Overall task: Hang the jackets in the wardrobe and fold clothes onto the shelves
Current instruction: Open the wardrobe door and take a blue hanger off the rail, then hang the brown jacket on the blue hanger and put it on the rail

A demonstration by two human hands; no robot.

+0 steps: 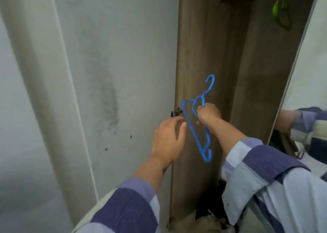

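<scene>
Green hangers (282, 9) overhead — open wardrobe (200, 55)

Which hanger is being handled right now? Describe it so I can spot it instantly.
Start at the open wooden wardrobe in the middle of the view. In front of its inner panel, the right hand grips a blue plastic hanger, tilted, hook up. The only other hangers are green, up on the rail.

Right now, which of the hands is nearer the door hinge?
Left. The left hand hangs open just below and beside the hinge; the right hand is farther right, gripping the blue hanger.
</scene>
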